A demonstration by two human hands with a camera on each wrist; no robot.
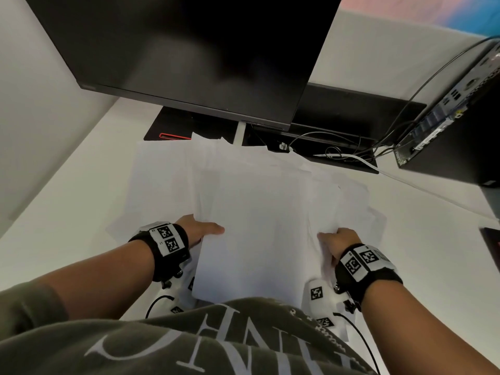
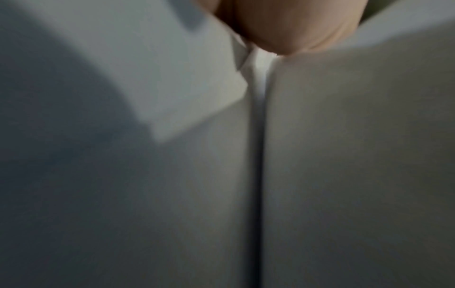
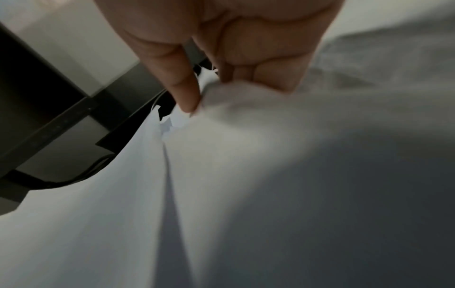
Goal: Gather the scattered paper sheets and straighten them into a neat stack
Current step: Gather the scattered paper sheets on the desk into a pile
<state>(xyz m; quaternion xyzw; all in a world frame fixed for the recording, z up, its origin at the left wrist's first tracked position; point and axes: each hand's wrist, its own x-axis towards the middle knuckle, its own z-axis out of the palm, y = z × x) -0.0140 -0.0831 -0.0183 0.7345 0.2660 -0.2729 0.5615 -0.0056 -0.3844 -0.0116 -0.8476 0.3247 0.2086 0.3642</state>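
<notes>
You hold the loose paper pile by its two sides, ready to square it up.

The white tabletop (image 1: 67, 226) gives you a flat place to tap the edges even, and the dark monitor (image 1: 189, 55) stands behind, out of the way. The paper sheets (image 1: 257, 207) lie fanned out in front of you, corners poking every way, so they are not neat yet. Your left hand (image 1: 200, 230) grips the left edge, thumb on top. Your right hand (image 1: 338, 243) pinches the right edge, and its fingers (image 3: 187, 93) curl round the paper so no sheets slip.
</notes>
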